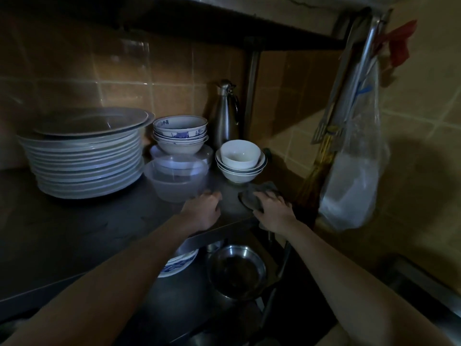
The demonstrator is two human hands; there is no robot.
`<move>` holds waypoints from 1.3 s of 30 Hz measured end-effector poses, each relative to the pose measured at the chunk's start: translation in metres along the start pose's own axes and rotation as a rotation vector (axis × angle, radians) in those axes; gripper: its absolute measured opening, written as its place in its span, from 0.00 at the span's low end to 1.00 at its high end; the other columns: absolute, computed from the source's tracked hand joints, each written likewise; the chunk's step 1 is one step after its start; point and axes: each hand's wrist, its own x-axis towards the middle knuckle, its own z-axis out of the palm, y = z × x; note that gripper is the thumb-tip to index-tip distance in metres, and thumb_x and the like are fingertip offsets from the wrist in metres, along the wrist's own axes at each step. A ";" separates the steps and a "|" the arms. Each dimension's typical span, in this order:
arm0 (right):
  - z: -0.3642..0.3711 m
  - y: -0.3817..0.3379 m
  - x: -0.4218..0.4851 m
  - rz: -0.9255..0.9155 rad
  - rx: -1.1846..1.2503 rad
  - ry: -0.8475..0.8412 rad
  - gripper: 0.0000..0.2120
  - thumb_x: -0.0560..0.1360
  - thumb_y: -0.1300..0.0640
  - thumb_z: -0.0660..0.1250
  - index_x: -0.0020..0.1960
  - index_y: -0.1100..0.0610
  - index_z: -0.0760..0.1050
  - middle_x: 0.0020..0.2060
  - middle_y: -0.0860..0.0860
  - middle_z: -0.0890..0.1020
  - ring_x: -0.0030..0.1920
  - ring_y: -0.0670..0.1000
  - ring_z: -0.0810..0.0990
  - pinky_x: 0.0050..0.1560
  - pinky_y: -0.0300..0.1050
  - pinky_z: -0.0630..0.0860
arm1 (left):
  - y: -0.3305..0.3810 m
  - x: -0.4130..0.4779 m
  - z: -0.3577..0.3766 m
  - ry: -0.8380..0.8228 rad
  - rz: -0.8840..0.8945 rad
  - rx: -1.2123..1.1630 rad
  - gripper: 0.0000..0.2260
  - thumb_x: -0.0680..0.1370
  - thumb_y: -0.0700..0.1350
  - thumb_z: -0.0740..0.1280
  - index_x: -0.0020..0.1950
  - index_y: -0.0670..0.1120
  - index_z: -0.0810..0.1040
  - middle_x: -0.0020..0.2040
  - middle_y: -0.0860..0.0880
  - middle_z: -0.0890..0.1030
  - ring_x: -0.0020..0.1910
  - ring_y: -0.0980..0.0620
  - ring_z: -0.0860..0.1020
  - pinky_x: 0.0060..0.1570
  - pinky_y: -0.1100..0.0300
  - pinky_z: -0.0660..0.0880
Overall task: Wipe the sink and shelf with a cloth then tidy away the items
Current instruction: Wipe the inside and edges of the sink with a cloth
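Right hand is down on the grey cloth, fingers bent over the bunched fabric and gripping it. The cloth lies on the shelf just in front of the white bowl stack, at the shelf's front corner. Left hand rests on the shelf left of that stack and nearer me, fingers curled twd the clear plastic tub. I can't tell if it grips the tub or only touches it. Blue-patterned bowls sit on lidded tubs just left of the white stack, w/ a big plate pile further left. Steel flask stands behind the stack. Steel bowl sits below it, on a lower level.
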 end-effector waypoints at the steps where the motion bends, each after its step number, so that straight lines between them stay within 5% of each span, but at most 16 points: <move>1: 0.002 0.000 0.005 0.009 -0.002 -0.006 0.26 0.77 0.47 0.60 0.73 0.44 0.57 0.73 0.51 0.61 0.73 0.61 0.59 0.69 0.62 0.59 | -0.001 0.003 0.002 -0.001 0.006 -0.006 0.14 0.77 0.47 0.59 0.63 0.48 0.68 0.63 0.44 0.72 0.61 0.41 0.73 0.58 0.49 0.69; 7: 0.012 0.000 0.022 0.062 0.003 -0.043 0.23 0.79 0.47 0.57 0.72 0.40 0.56 0.75 0.51 0.56 0.74 0.62 0.56 0.71 0.66 0.57 | -0.002 0.015 0.006 -0.030 0.044 -0.056 0.14 0.77 0.47 0.60 0.62 0.49 0.69 0.62 0.44 0.73 0.61 0.41 0.73 0.58 0.48 0.70; 15: 0.012 0.004 0.026 0.005 -0.111 -0.036 0.25 0.76 0.55 0.64 0.70 0.44 0.62 0.66 0.55 0.66 0.66 0.65 0.65 0.63 0.60 0.70 | -0.005 0.024 0.007 -0.034 0.072 -0.108 0.10 0.77 0.47 0.60 0.58 0.49 0.71 0.60 0.45 0.73 0.59 0.43 0.73 0.55 0.48 0.72; 21: 0.020 0.011 0.016 -0.053 -0.017 0.078 0.26 0.71 0.61 0.65 0.66 0.45 0.69 0.61 0.55 0.69 0.62 0.64 0.67 0.66 0.60 0.67 | -0.008 0.021 0.008 -0.006 0.060 -0.120 0.11 0.78 0.48 0.60 0.59 0.51 0.71 0.61 0.47 0.73 0.60 0.44 0.73 0.55 0.50 0.70; 34: 0.004 0.050 -0.061 -0.057 0.080 0.177 0.23 0.72 0.68 0.65 0.65 0.55 0.73 0.64 0.56 0.69 0.64 0.60 0.68 0.64 0.51 0.70 | 0.039 -0.005 0.024 -0.023 0.139 -0.131 0.11 0.77 0.47 0.61 0.59 0.51 0.72 0.62 0.47 0.73 0.61 0.44 0.73 0.55 0.50 0.70; 39: -0.003 0.086 -0.114 0.008 0.148 0.222 0.19 0.75 0.67 0.62 0.65 0.56 0.74 0.59 0.55 0.71 0.59 0.57 0.73 0.54 0.41 0.69 | 0.075 -0.016 0.031 -0.039 0.210 -0.150 0.12 0.78 0.47 0.60 0.60 0.51 0.71 0.61 0.47 0.74 0.60 0.45 0.73 0.54 0.51 0.71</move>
